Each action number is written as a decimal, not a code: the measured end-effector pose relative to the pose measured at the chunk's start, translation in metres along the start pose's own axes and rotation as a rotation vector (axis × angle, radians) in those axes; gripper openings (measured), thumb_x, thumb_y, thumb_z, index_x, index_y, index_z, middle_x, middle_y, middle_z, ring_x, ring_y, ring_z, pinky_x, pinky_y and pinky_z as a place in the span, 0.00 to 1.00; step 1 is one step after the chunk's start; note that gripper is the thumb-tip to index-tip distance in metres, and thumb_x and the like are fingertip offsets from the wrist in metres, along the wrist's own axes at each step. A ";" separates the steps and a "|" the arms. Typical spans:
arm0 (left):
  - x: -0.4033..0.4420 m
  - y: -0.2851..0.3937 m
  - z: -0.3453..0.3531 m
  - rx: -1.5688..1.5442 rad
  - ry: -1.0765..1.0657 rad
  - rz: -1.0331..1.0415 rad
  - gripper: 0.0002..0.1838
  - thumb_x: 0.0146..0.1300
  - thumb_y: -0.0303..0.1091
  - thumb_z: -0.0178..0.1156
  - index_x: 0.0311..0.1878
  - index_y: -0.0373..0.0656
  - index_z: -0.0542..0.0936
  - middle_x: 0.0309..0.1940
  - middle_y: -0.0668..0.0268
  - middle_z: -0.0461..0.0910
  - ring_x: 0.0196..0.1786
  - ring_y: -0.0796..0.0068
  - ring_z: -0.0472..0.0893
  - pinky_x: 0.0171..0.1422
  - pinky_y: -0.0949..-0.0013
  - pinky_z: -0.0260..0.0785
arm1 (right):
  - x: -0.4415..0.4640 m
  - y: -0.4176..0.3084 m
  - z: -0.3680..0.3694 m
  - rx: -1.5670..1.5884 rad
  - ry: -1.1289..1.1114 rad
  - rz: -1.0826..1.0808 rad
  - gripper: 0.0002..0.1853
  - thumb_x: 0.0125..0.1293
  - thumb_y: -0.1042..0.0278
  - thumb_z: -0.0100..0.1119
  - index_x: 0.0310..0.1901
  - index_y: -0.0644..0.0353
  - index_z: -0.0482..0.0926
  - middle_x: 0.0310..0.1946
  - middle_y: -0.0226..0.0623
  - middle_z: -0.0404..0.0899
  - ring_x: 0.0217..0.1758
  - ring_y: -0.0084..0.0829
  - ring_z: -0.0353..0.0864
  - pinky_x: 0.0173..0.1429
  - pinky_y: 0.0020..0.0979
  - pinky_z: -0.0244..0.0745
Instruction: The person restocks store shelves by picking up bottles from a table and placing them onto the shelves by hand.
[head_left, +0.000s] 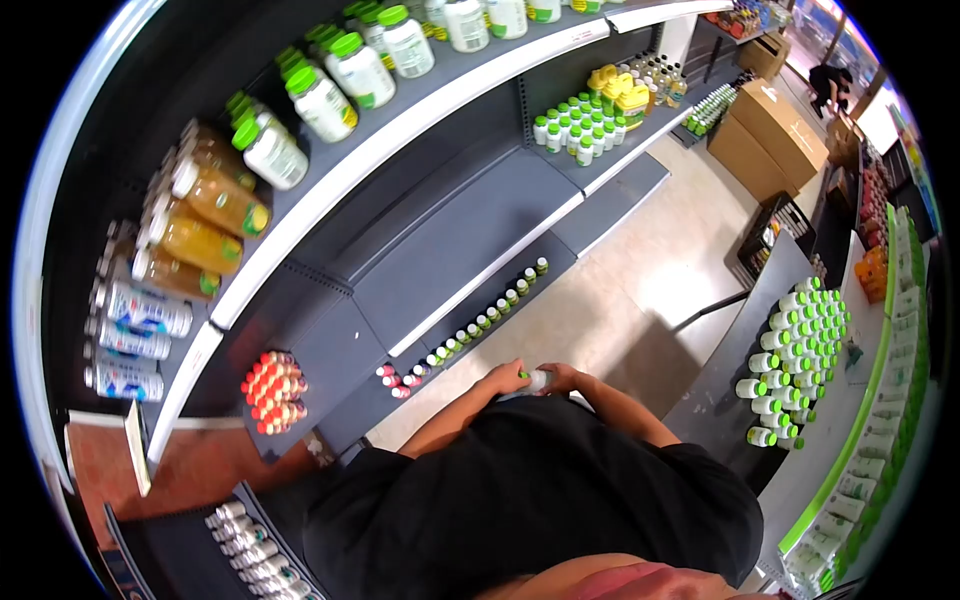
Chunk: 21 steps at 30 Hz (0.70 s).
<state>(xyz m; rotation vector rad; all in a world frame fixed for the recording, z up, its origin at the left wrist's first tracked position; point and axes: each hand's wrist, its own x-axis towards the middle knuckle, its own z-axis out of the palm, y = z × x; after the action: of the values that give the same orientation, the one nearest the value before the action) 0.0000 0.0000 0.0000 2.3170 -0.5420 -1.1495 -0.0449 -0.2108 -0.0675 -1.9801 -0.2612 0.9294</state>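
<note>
A small white bottle with a green cap (pixel 539 381) is held low in front of my body, lying roughly sideways between both hands. My left hand (pixel 510 377) is closed around its cap end. The fingers of my right hand (pixel 562 378) wrap the other end; the palms and part of the bottle are hidden. Just beyond my hands, on the low shelf (pixel 560 262), stands a row of small green-capped bottles (pixel 483 322). At the near end of that row are a few red-capped bottles (pixel 400 385).
Green-capped bottles (pixel 790 355) crowd a dark table (pixel 715 385) on my right. A curved upper shelf (pixel 440 100) carries large bottles and juice jugs (pixel 215 200). Red-topped bottles (pixel 272 390) stand at left. Cardboard boxes (pixel 765 140), a black crate (pixel 770 235) and another person (pixel 828 88) are farther off.
</note>
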 end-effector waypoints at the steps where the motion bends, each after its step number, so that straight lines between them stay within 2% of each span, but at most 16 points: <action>1: -0.002 -0.009 0.006 0.007 0.003 0.034 0.26 0.53 0.53 0.60 0.45 0.40 0.72 0.38 0.48 0.79 0.44 0.53 0.79 0.48 0.57 0.69 | 0.006 0.011 0.014 0.022 0.006 -0.026 0.40 0.45 0.50 0.73 0.61 0.56 0.69 0.51 0.43 0.77 0.54 0.36 0.76 0.61 0.35 0.68; 2: -0.001 -0.020 0.005 0.023 0.000 0.070 0.26 0.53 0.53 0.61 0.43 0.40 0.72 0.37 0.48 0.80 0.43 0.52 0.80 0.47 0.57 0.70 | 0.010 0.013 0.024 0.051 0.019 -0.055 0.40 0.44 0.51 0.73 0.60 0.58 0.70 0.49 0.42 0.78 0.53 0.35 0.77 0.59 0.35 0.70; 3: 0.070 0.009 -0.014 -0.023 0.015 0.136 0.26 0.53 0.53 0.61 0.43 0.40 0.72 0.36 0.48 0.80 0.42 0.53 0.80 0.46 0.57 0.70 | 0.007 0.037 -0.048 0.087 0.067 -0.009 0.40 0.44 0.50 0.73 0.59 0.59 0.70 0.49 0.42 0.79 0.53 0.35 0.77 0.59 0.35 0.70; 4: 0.063 -0.006 -0.010 -0.032 -0.017 0.132 0.26 0.52 0.53 0.61 0.43 0.39 0.72 0.36 0.48 0.79 0.42 0.53 0.80 0.46 0.58 0.70 | 0.002 0.025 -0.026 0.206 0.096 0.006 0.41 0.43 0.50 0.73 0.59 0.59 0.70 0.48 0.42 0.79 0.52 0.35 0.77 0.58 0.34 0.70; 5: 0.097 -0.012 -0.047 -0.014 0.012 0.169 0.26 0.52 0.53 0.62 0.42 0.39 0.71 0.36 0.48 0.79 0.42 0.54 0.80 0.45 0.58 0.70 | 0.026 0.015 -0.060 0.268 0.166 -0.015 0.41 0.42 0.50 0.74 0.59 0.59 0.71 0.48 0.41 0.79 0.51 0.34 0.78 0.58 0.34 0.71; 6: 0.100 0.001 -0.054 -0.028 -0.091 0.162 0.26 0.51 0.52 0.63 0.42 0.39 0.72 0.36 0.49 0.80 0.41 0.55 0.80 0.44 0.59 0.70 | 0.004 -0.008 -0.072 0.350 0.150 0.074 0.42 0.40 0.49 0.75 0.58 0.59 0.71 0.47 0.41 0.80 0.50 0.34 0.78 0.55 0.33 0.72; 9: 0.128 0.039 -0.100 -0.025 -0.242 0.130 0.25 0.51 0.51 0.64 0.40 0.39 0.72 0.33 0.51 0.80 0.37 0.59 0.80 0.41 0.61 0.71 | 0.001 -0.024 -0.111 0.218 0.239 0.197 0.42 0.38 0.48 0.76 0.57 0.57 0.73 0.45 0.42 0.80 0.49 0.36 0.79 0.54 0.34 0.72; 10: 0.139 0.043 -0.107 0.026 -0.182 0.253 0.24 0.50 0.51 0.64 0.39 0.39 0.72 0.29 0.54 0.80 0.32 0.63 0.81 0.37 0.63 0.71 | 0.008 -0.020 -0.114 0.134 0.331 0.144 0.41 0.37 0.48 0.76 0.56 0.56 0.74 0.44 0.42 0.80 0.49 0.38 0.79 0.54 0.34 0.71; 13: 0.167 0.058 -0.139 0.021 -0.269 0.256 0.25 0.50 0.51 0.64 0.39 0.39 0.72 0.29 0.55 0.80 0.32 0.64 0.80 0.37 0.63 0.71 | 0.015 -0.023 -0.137 0.137 0.444 0.219 0.41 0.36 0.49 0.77 0.55 0.56 0.75 0.46 0.43 0.79 0.52 0.40 0.77 0.56 0.35 0.70; 14: 0.179 0.067 -0.149 0.028 -0.312 0.243 0.25 0.50 0.52 0.64 0.40 0.39 0.72 0.32 0.53 0.80 0.36 0.59 0.80 0.41 0.60 0.71 | 0.016 -0.025 -0.148 0.161 0.509 0.236 0.41 0.35 0.50 0.77 0.54 0.56 0.75 0.47 0.44 0.79 0.52 0.41 0.77 0.57 0.35 0.69; 18: 0.197 0.067 -0.171 0.161 -0.192 0.370 0.26 0.49 0.53 0.64 0.41 0.41 0.72 0.34 0.50 0.80 0.40 0.49 0.79 0.44 0.55 0.70 | 0.027 -0.046 -0.152 0.242 0.704 0.222 0.40 0.34 0.55 0.77 0.54 0.57 0.75 0.48 0.46 0.78 0.53 0.44 0.76 0.58 0.37 0.68; 21: 0.202 0.076 -0.192 0.154 -0.146 0.336 0.26 0.48 0.53 0.64 0.41 0.42 0.72 0.34 0.50 0.80 0.40 0.49 0.79 0.44 0.55 0.70 | 0.041 -0.053 -0.176 0.190 0.779 0.172 0.38 0.35 0.58 0.77 0.53 0.58 0.75 0.49 0.48 0.76 0.54 0.46 0.74 0.60 0.39 0.67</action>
<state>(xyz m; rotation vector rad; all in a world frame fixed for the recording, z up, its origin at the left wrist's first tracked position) 0.2612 -0.1226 0.0200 2.1652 -1.0625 -1.1493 0.1154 -0.2735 0.0081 -2.0456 0.4261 0.2153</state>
